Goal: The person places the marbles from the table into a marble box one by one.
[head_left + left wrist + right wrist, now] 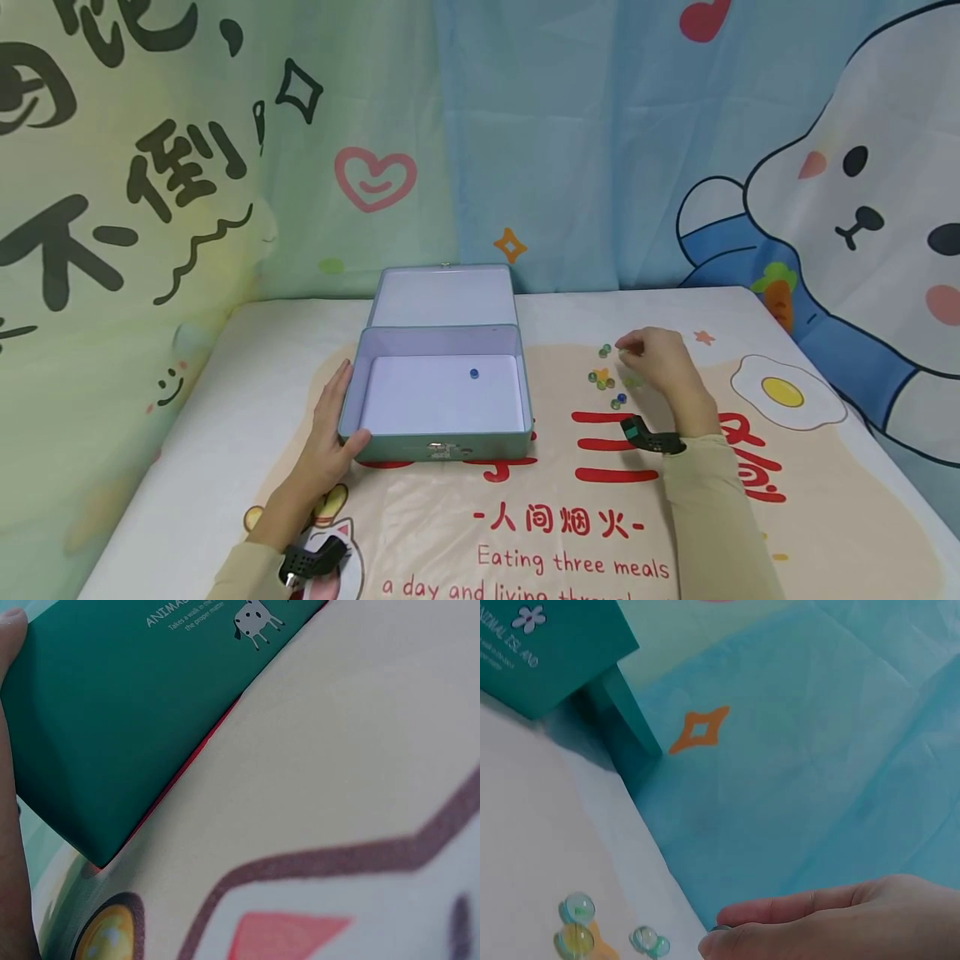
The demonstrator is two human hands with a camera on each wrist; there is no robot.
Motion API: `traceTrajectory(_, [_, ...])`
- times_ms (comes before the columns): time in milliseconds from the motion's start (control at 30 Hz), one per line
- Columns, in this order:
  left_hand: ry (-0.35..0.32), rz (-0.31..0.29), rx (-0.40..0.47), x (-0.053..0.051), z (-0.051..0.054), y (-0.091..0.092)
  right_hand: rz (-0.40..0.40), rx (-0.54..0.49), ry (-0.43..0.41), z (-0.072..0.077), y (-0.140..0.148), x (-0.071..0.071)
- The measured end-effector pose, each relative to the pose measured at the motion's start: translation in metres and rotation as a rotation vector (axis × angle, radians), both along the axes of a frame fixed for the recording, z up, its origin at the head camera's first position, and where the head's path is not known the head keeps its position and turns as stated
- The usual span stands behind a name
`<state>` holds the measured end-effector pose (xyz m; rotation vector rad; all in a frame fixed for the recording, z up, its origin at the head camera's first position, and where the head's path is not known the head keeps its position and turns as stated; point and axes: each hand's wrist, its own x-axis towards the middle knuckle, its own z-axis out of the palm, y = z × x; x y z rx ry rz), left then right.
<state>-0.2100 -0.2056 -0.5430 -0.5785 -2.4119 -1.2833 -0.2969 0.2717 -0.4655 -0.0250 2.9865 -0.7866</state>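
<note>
Cartoon backdrop [540,150] behind a printed tablecloth [420,517]

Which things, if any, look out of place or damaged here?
Nothing stands out as damaged or tipped: the box sits flat, its lid open. Only the loose marbles on the tablecloth look slightly untidy, lying in small groups to the box's right, while one blue marble lies inside.

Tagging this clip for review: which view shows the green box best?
The head view: the green box appears almost whole, open, its inside visible. Both wrist views show only cropped parts of its printed green outside.
</note>
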Motion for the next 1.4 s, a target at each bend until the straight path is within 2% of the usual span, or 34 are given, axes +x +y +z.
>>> traceTrajectory(200, [-0.024, -0.001, -0.003, 0.001, 0.001, 0.000, 0.030, 0.013, 0.023, 0.007, -0.013, 0.001])
traceTrajectory(367, [-0.008, -0.013, -0.012, 0.001, 0.000, 0.000, 0.067, 0.010, 0.051, 0.011, -0.022, 0.002])
traceTrajectory(833, [0.012, -0.008, 0.000, 0.000, -0.001, 0.000, 0.109, 0.022, 0.126, 0.023, -0.037, 0.010])
traceTrajectory(1167, [0.034, -0.005, -0.014, 0.000, 0.000, 0.001, 0.152, 0.034, 0.142, 0.035, -0.056, 0.017])
traceTrajectory(1400, [0.050, -0.009, -0.020, -0.001, -0.001, 0.000, 0.206, 0.034, 0.193, 0.034, -0.070, 0.019])
